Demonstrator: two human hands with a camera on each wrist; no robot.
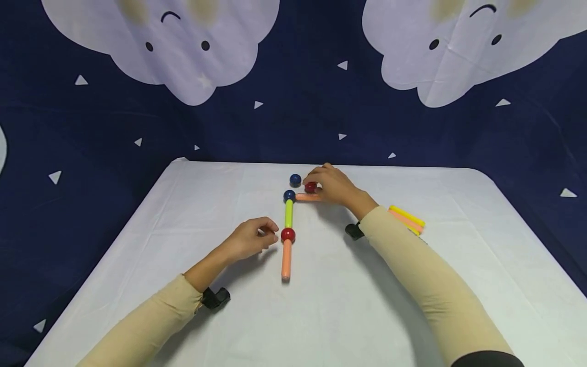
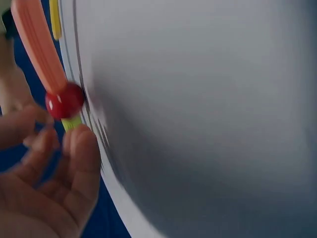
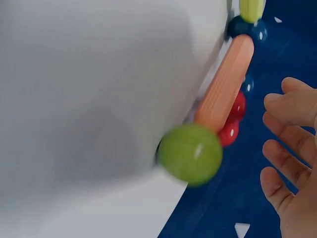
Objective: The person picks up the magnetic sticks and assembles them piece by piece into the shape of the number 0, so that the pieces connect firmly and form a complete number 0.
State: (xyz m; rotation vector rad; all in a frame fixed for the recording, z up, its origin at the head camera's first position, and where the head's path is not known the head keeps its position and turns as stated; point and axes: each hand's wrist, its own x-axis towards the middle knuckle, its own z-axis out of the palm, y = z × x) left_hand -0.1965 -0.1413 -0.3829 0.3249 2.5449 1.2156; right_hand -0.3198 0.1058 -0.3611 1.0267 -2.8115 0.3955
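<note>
A toy figure of sticks and balls lies on the white table. An orange stick (image 1: pixel 286 261) leads to a red ball (image 1: pixel 288 234), a lime stick (image 1: pixel 288 214) and a blue ball (image 1: pixel 289 195). From there a second orange stick (image 1: pixel 308 197) runs right to a green ball (image 3: pixel 190 153), hidden in the head view. My left hand (image 1: pixel 249 238) hovers beside the joined red ball, fingers loosely bent, holding nothing. Over loose red balls (image 3: pixel 229 133) behind the side stick, my right hand (image 1: pixel 335 184) has relaxed, spread fingers; the right wrist view shows it apart from them.
One loose blue ball (image 1: pixel 295 180) sits near the table's back edge. Yellow and orange sticks (image 1: pixel 408 219) lie at the right, partly covered by the right sleeve. A dark blue cloth (image 1: pixel 298 122) with clouds hangs behind the white table (image 1: pixel 220 178).
</note>
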